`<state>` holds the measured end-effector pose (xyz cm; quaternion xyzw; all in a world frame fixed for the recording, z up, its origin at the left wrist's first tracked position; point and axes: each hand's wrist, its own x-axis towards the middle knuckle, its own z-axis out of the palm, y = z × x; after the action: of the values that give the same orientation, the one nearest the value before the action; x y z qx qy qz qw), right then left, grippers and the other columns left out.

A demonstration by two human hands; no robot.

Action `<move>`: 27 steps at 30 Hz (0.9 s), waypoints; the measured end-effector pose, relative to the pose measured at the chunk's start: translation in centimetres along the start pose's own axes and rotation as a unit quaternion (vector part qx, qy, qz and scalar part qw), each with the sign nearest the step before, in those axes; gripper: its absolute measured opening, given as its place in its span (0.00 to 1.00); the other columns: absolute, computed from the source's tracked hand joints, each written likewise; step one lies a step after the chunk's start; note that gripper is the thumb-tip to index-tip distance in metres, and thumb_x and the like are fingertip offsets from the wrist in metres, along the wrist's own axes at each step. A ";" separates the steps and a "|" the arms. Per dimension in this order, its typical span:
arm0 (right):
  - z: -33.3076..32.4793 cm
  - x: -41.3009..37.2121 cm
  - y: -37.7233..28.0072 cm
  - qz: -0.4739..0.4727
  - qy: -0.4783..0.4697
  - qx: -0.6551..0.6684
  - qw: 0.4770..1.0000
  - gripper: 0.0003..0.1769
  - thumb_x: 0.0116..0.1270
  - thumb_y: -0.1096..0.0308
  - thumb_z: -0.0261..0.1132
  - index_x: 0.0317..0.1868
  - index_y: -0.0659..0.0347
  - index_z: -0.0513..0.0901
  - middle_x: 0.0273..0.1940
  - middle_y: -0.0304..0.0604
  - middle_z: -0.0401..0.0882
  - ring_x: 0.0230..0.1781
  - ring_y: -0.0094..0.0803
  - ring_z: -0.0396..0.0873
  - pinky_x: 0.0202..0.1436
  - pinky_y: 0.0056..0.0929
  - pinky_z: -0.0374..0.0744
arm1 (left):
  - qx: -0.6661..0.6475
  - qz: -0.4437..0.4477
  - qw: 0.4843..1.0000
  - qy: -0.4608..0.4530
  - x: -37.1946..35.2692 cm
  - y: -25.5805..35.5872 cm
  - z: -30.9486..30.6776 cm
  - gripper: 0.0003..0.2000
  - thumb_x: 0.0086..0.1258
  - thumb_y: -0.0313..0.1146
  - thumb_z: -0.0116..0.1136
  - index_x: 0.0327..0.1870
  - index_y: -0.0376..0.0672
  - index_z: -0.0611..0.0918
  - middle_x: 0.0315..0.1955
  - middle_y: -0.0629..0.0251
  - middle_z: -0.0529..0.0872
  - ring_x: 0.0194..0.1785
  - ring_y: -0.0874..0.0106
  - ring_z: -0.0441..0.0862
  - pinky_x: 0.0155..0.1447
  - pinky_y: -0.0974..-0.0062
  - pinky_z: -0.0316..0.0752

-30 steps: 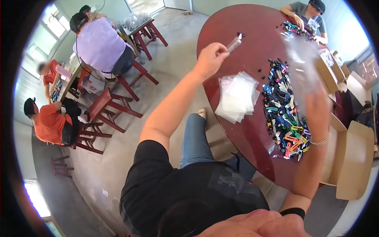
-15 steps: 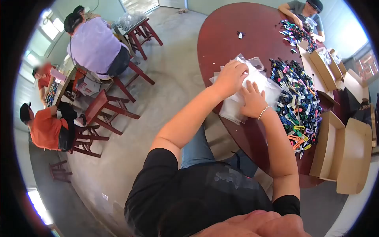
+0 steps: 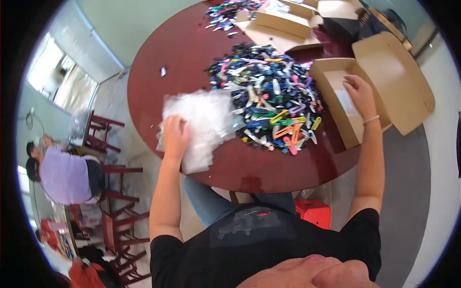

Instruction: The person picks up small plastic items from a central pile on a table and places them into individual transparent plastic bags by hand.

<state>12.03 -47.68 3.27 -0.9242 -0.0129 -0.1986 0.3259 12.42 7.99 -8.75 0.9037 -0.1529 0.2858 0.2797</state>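
Note:
My left hand (image 3: 175, 137) rests on a loose stack of clear plastic bags (image 3: 204, 117) near the table's left side. Its fingers are loosely bent, with the thumb apart from them. Over an open cardboard box (image 3: 331, 113) at the right is my right hand (image 3: 361, 96), wearing a beaded bracelet. Those fingers are curled but apart, and I see nothing held between them. A pale, flat rectangular packet (image 3: 344, 102) lies inside the box just below that hand. Between my hands spreads a big pile of hair clips (image 3: 269, 96), mostly dark with some bright ones.
The dark red table (image 3: 158, 67) bears another clip pile (image 3: 230, 13) and more cardboard boxes (image 3: 283, 21) at the far side. One small white-and-dark item (image 3: 163, 71) lies alone. A red container (image 3: 313, 213) stands below the table edge. Seated people (image 3: 67, 175) work at the left.
My view has swung right. My hands have parted: the right has left the bags and moved over the open box, while the left stays on the stack. The clear rectangular packet is gone from the stack.

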 end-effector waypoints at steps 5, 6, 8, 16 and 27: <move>-3.0 0.1 8.6 0.156 -0.153 -0.254 0.942 0.31 0.59 0.60 0.73 0.59 0.69 0.76 0.51 0.56 0.82 0.53 0.40 0.81 0.56 0.35 0.79 | 0.025 -0.007 0.999 -0.024 0.3 0.4 -0.1 0.07 0.60 0.27 0.61 0.36 0.37 0.76 0.39 0.55 0.79 0.47 0.56 0.76 0.55 0.64 0.69; -2.2 0.3 8.8 0.206 -0.165 -0.216 0.940 0.35 0.55 0.58 0.75 0.59 0.69 0.75 0.53 0.57 0.81 0.54 0.43 0.80 0.56 0.37 0.78 | 0.022 -0.018 0.999 -0.029 0.2 0.6 -0.3 0.07 0.60 0.27 0.60 0.36 0.37 0.76 0.40 0.55 0.79 0.48 0.56 0.75 0.56 0.63 0.69; -1.0 0.8 9.3 0.265 -0.178 -0.169 0.932 0.38 0.52 0.56 0.77 0.59 0.69 0.75 0.54 0.59 0.79 0.55 0.45 0.79 0.56 0.39 0.78 | 0.022 -0.025 0.998 -0.045 0.1 0.8 -0.2 0.07 0.60 0.27 0.60 0.36 0.38 0.76 0.41 0.55 0.79 0.49 0.56 0.75 0.57 0.63 0.68; -3.0 1.4 13.2 0.207 -0.227 -0.142 0.941 0.13 0.52 0.63 0.73 0.26 0.65 0.83 0.29 0.48 0.84 0.33 0.35 0.81 0.35 0.33 0.79 | 0.052 -0.041 0.997 -0.043 0.2 1.1 -0.1 0.05 0.63 0.26 0.59 0.37 0.39 0.76 0.41 0.58 0.80 0.50 0.60 0.76 0.58 0.66 0.68; -7.6 -3.5 15.2 0.248 -0.343 -0.307 0.853 0.14 0.43 0.65 0.77 0.28 0.63 0.84 0.33 0.47 0.84 0.37 0.37 0.82 0.42 0.33 0.80 | 0.061 -0.049 0.996 -0.048 0.4 1.2 -0.2 0.04 0.64 0.26 0.57 0.37 0.38 0.77 0.40 0.59 0.80 0.48 0.61 0.77 0.57 0.68 0.69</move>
<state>8.46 -63.91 -1.76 -0.9593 0.1673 0.2242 0.0388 12.09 7.06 -7.91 0.9380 -0.1040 0.2370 0.2305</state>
